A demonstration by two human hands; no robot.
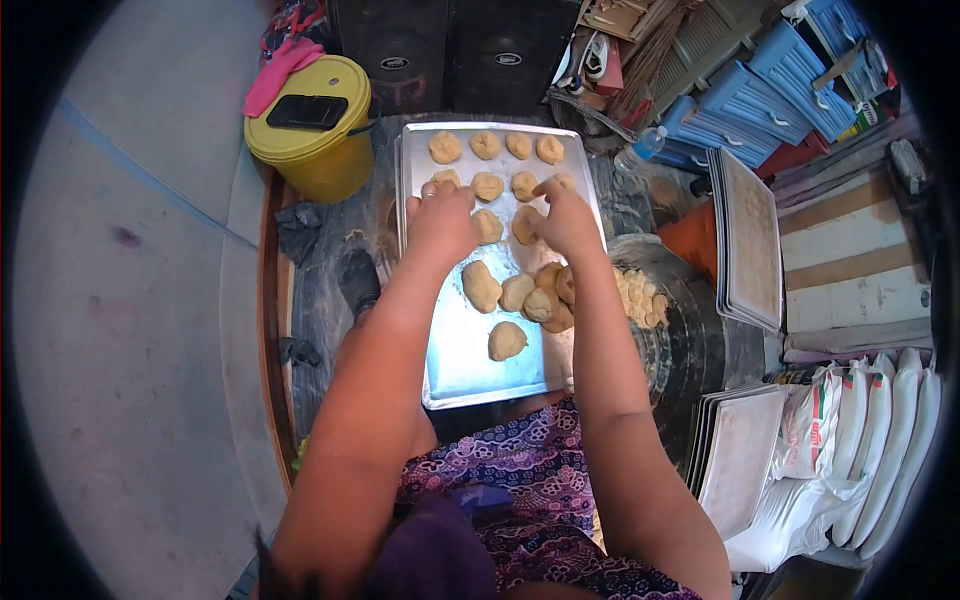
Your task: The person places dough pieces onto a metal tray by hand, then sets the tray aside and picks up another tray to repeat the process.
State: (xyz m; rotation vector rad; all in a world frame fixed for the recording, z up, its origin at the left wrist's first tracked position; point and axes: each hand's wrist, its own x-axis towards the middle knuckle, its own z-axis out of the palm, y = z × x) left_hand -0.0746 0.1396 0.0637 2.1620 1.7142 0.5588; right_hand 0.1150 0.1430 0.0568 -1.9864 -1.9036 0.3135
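A metal baking tray (470,370) lies in front of me, with rounded dough pieces (486,146) set in rows at its far end. My left hand (445,220) is over the left side of these rows, fingers curled down; what lies under them is hidden. Just right of it is another dough piece (489,227). My right hand (568,220) bends its fingers around a flattened dough piece (527,226), the index finger reaching forward. Closer to me sit an oblong dough lump (481,287), a loose cluster of dough balls (540,304) and a single dough piece (507,341).
A yellow lidded bucket (330,160) carrying a black phone (307,112) stands left of the tray. Dough bits (640,298) lie beyond my right forearm. A water bottle (640,148), upright trays (750,240), stacked trays (735,455) and white sacks (880,440) are at right.
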